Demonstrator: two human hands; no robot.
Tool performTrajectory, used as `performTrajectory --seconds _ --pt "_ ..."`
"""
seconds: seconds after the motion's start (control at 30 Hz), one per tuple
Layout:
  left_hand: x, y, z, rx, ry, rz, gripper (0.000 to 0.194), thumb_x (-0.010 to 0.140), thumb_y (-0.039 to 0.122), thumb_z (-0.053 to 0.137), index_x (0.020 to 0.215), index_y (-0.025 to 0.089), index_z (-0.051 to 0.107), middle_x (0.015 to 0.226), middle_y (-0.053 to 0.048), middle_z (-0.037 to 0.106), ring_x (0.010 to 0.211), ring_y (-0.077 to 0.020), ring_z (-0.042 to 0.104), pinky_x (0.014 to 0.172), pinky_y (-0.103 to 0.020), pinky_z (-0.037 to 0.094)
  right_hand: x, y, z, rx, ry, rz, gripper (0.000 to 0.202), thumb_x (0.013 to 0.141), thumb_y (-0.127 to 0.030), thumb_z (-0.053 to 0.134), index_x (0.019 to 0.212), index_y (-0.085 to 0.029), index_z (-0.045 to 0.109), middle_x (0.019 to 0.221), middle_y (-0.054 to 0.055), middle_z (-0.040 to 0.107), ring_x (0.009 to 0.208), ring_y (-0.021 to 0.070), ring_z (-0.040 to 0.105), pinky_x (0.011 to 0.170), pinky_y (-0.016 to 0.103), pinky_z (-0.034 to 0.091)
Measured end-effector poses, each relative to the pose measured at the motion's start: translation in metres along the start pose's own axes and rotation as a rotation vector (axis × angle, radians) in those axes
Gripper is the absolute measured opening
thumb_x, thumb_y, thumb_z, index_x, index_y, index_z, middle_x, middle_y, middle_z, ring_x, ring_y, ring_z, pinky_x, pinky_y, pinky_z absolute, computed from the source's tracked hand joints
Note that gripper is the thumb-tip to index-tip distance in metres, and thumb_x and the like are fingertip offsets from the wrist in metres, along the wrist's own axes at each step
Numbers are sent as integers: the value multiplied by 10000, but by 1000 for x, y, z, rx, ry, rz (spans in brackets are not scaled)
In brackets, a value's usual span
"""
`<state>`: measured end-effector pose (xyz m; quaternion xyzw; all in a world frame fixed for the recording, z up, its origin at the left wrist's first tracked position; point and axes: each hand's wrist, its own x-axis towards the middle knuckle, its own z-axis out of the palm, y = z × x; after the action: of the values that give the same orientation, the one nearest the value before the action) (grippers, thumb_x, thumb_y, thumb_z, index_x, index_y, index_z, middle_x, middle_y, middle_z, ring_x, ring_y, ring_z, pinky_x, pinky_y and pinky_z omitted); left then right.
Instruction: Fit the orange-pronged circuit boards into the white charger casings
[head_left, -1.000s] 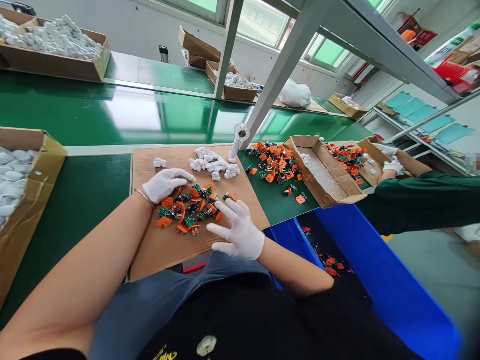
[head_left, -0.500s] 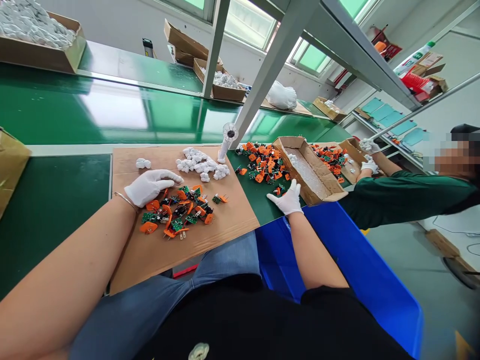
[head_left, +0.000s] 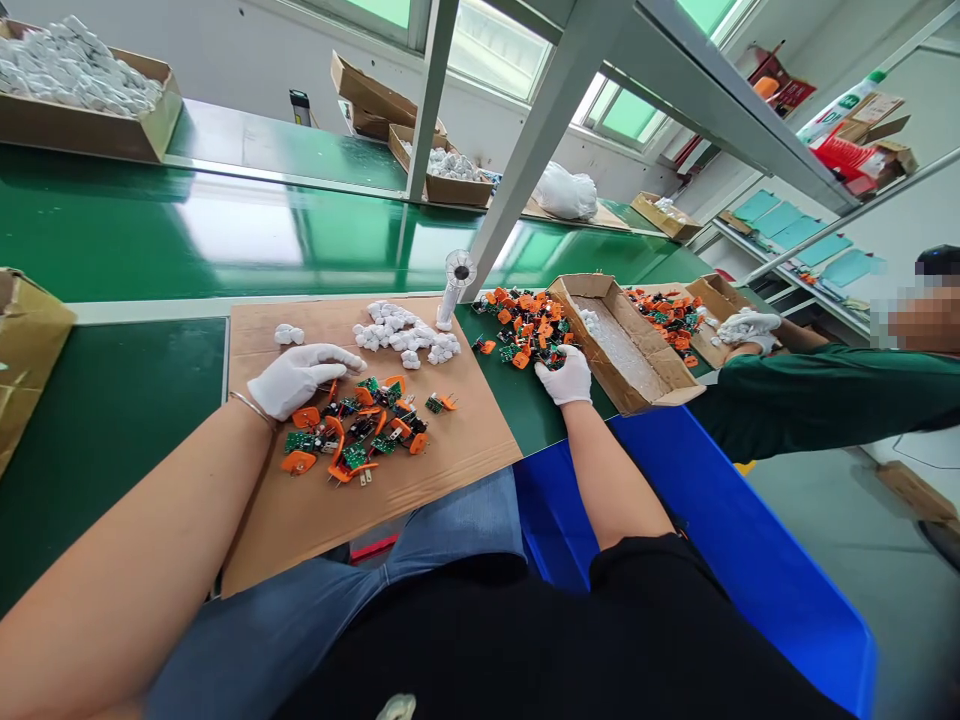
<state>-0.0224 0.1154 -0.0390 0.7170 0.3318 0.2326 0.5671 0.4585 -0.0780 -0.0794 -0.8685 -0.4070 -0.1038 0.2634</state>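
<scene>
The right hand [head_left: 566,378] bends its fingers at the orange pile [head_left: 529,318], beyond the right edge of the cardboard sheet [head_left: 469,435]. The left hand [head_left: 294,380] arches at orange-green parts [head_left: 364,425] inside the left edge. I cannot tell if either pinches. White pieces [head_left: 397,328] lie near the far edge.

On a matt brown cardboard sheet [head_left: 472,435], smooth orange plastic parts [head_left: 356,425] are heaped, the left hand [head_left: 296,381] over it and right hand [head_left: 568,378] beside it are gloved in white cloth, and glossy green worktop [head_left: 135,235] is seen behind it.
</scene>
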Motion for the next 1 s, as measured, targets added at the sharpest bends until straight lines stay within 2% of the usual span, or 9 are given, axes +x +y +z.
performTrajectory --seconds 0.13,0.3,0.4,0.67,0.77,0.87,0.93,0.97,1.0 --pt "1 -1 -1 -21 1 -6 451 658 540 777 925 178 792 1082 -112 780 1093 -310 687 1079 -406 513 -4 -2 -4 -15 33 43 502 729 -421 671 1149 -148 633 1137 164 651 1080 332 629 1007 498 500" --pt "0 4 1 3 13 -12 417 635 527 777 886 194 797 1060 -106 782 1083 -310 691 1043 -375 537 -2 -7 -7 -17 -25 -23 650 717 -436 704 1316 -192 627 1312 161 623 1213 343 597 1066 489 474" --pt "-1 6 2 -6 22 -13 404 634 507 766 885 192 789 1058 -110 780 1072 -309 693 1003 -365 557 -4 -8 -7 -15 -31 -31 603 736 -415 681 1286 -168 669 1291 169 642 1226 343 591 1086 490 464" --pt "2 0 2 -30 8 -2 386 633 485 767 878 186 788 1054 -112 779 1070 -307 694 1000 -367 556 -5 1 -11 57 133 89 533 710 -432 667 1156 -146 728 1041 145 714 1031 330 645 987 508 520" --pt "2 -4 3 -47 17 5 370 647 464 763 887 183 787 1063 -115 778 1069 -301 697 998 -365 557 -11 2 -16 121 228 97 508 744 -412 624 1160 -132 708 1050 149 699 991 317 657 961 531 531" --pt "2 -6 3 -37 9 19 360 665 450 751 902 182 792 1060 -113 779 1057 -293 697 1010 -375 548 -29 -7 -25 200 291 3 494 778 -381 600 1204 -141 669 1140 152 673 1065 313 660 979 535 535" --pt "2 -6 3 -35 0 29 360 670 445 746 910 180 794 1058 -109 779 1056 -289 694 1016 -382 541 -46 -22 -30 254 275 -115 455 769 -375 650 1180 -180 670 1186 133 671 1103 296 667 998 501 547" --pt "2 -6 4 -40 -3 32 360 669 444 748 909 179 794 1056 -108 780 1053 -289 692 1012 -384 541 -55 -33 -31 289 249 -206 432 756 -362 686 1158 -203 675 1190 118 676 1111 283 672 1005 476 556" --pt "2 -6 4 -47 -5 34 358 666 442 751 905 178 793 1052 -106 780 1049 -287 692 1006 -385 542 -64 -45 -32 352 215 -372 425 753 -330 715 1156 -203 675 1195 129 677 1116 292 675 1003 486 561"
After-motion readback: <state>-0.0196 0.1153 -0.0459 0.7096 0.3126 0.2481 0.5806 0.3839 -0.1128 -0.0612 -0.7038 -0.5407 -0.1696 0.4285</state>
